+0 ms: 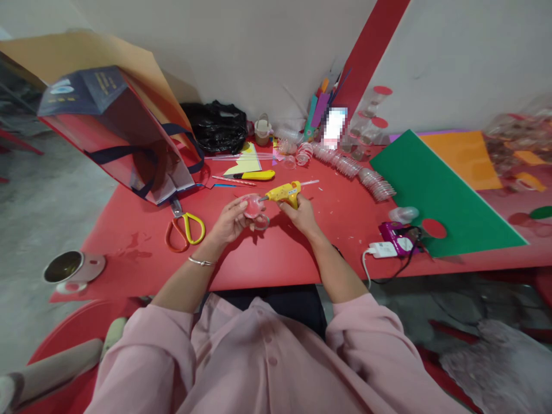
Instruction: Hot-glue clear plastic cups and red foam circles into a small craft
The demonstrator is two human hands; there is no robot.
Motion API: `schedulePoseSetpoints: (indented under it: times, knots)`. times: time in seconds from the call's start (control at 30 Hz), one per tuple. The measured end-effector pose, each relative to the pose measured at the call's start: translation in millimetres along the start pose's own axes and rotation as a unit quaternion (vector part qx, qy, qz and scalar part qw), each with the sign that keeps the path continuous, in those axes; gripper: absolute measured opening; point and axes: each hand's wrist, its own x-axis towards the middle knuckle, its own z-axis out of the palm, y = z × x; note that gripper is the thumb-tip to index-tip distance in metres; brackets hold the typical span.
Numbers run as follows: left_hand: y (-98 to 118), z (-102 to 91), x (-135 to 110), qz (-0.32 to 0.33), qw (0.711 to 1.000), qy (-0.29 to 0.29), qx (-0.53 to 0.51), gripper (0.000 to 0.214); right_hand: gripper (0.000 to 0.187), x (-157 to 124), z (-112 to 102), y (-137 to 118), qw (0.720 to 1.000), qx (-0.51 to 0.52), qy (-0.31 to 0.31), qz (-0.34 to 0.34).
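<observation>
My right hand (299, 215) is wrapped round the handle of a yellow hot glue gun (283, 192), with a clear glue stick (310, 182) poking out of its back. The gun's nozzle points left and meets, or nearly meets, a small clear plastic cup (253, 206) that looks pinkish. My left hand (230, 221) grips this cup between thumb and fingers. Just below it shows a clear round rim (261, 222); whether it belongs to the same piece I cannot tell. Both hands are over the red tabletop (259, 261).
Scissors (185, 230) and a metal mug (75, 267) lie left, near a large paper bag (125, 126). A yellow cutter knife (254, 175) lies behind the hands. Stacked plastic cups (345, 164), a green sheet (444, 201) and a purple power strip (399, 238) with cables occupy the right.
</observation>
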Motion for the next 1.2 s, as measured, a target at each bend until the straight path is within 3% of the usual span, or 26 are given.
schedulePoseSetpoints:
  times: [1.2]
  knots:
    - [0.1,1.1,-0.6,0.016,1.0,-0.002,0.012,0.068,0.048,0.5,0.3,-0.9,1.0,-0.001,-0.007,-0.001]
